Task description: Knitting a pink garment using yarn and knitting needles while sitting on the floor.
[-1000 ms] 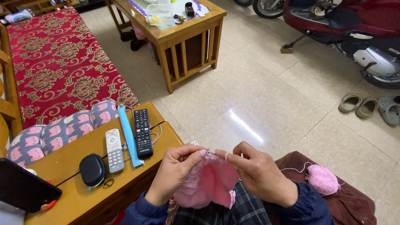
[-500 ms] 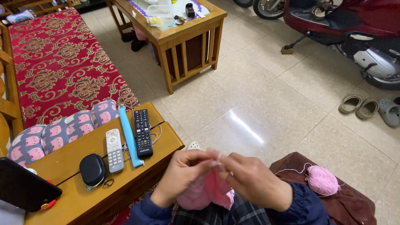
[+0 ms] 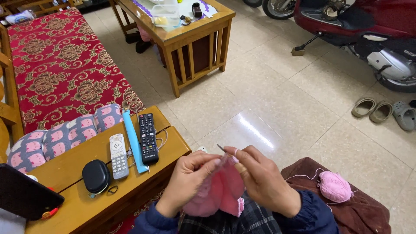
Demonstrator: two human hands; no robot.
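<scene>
Between two hands [image 3: 190, 182] [image 3: 264, 182], one pink knit [image 3: 221, 195].

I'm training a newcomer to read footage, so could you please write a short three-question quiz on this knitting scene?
1. True or false: the pink yarn ball lies on the wooden side table.
2. How many remote controls lie on that table?
3. What do the left hand and right hand hold between them? A) pink knitting B) a slipper C) a black pouch

Key
1. False; it lies on a brown cloth at the person's right.
2. Two, one black and one white.
3. A
</scene>
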